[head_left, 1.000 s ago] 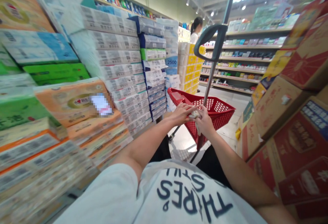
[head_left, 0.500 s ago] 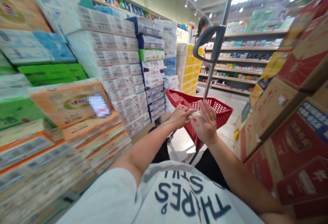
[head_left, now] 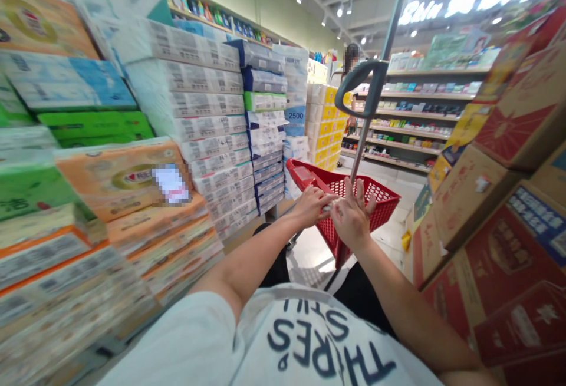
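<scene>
My left hand [head_left: 311, 206] and my right hand [head_left: 352, 218] meet in front of my chest. Between their fingertips is a small pale thing, too small to name. The left fingers are pinched together at it. On the right, thumb and index finger close toward the same spot while the other fingers fan upward. Just beyond and below both hands is a red plastic rolling shopping basket [head_left: 384, 202] with a perforated wall. Its grey loop handle [head_left: 342, 92] stands up on a metal pole past my right hand.
Stacked tissue packs [head_left: 212, 106] line the left side, with a lit phone [head_left: 171, 184] on an orange pack [head_left: 119, 168]. Red and brown cartons [head_left: 469, 197] rise at the right. A person [head_left: 351, 59] stands near the yellow packs [head_left: 329, 121], before stocked shelves [head_left: 411, 94].
The right fingers have spread farther apart, and that hand has shifted slightly left and down. The left hand stays at the pale thing. The view has tilted a little.
</scene>
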Demonstrator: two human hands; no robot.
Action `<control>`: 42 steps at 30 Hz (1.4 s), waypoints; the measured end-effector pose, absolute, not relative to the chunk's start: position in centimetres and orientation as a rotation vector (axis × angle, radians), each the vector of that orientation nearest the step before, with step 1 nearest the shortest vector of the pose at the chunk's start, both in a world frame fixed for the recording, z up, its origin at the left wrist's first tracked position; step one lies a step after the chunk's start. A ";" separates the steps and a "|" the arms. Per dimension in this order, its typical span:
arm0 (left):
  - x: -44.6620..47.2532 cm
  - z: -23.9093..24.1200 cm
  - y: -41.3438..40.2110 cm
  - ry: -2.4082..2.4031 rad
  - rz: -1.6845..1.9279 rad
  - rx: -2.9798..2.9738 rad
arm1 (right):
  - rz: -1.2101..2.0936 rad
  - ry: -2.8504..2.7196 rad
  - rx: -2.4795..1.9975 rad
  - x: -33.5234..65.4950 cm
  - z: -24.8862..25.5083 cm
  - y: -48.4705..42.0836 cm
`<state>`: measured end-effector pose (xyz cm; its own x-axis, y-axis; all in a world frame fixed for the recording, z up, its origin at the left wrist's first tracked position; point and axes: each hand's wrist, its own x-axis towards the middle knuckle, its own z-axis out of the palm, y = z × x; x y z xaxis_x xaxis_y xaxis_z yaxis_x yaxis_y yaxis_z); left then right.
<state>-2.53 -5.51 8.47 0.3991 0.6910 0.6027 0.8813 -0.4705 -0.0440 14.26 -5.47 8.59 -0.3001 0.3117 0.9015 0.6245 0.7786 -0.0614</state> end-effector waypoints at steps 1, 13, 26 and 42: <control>-2.5 8.5 -5.5 -1.360 -0.738 -2.301 | -0.369 -1.914 -0.708 14.2 8.4 -5.5; -2.5 8.4 -5.6 -1.363 -0.754 -2.311 | -0.355 -1.919 -0.675 14.1 7.8 -5.3; -2.4 8.3 -5.7 -1.437 -0.736 -2.291 | -0.021 -2.048 -0.549 14.2 5.3 -2.9; -2.9 12.1 -5.3 -1.794 -0.487 -2.359 | 0.239 -1.523 -0.852 17.5 3.6 1.1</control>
<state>-2.87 -5.34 12.14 0.2376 0.9114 0.3359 0.9562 -0.2803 0.0844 17.48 1.06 3.57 0.0891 0.6305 0.7710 0.3642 0.6999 -0.6144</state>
